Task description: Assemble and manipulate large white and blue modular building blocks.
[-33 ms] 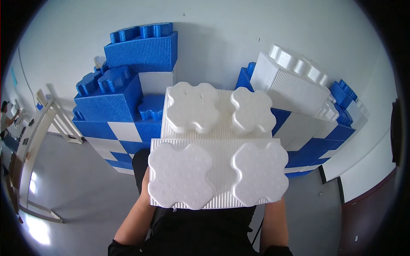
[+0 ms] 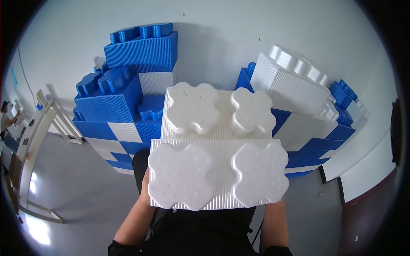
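A large white foam building block [image 2: 222, 170] with ribbed sides and two clover-shaped studs on top is held in front of my body. My left hand [image 2: 146, 187] grips its left side, the fingers mostly hidden behind the block. Against its right side is my right hand [image 2: 276, 205], also largely covered. Just beyond lies another white foam block [image 2: 222, 109] with two matching studs, its near edge overlapped by the held one. Whether the two touch cannot be told.
A wall of blue and white foam blocks [image 2: 124, 132] stands ahead, with a blue block [image 2: 141, 53] topping its left side and a white block [image 2: 282, 79] on the right. At far left are a pale frame [image 2: 32, 158] and a person [image 2: 7, 123]. A dark chair [image 2: 140, 168] sits near my left arm.
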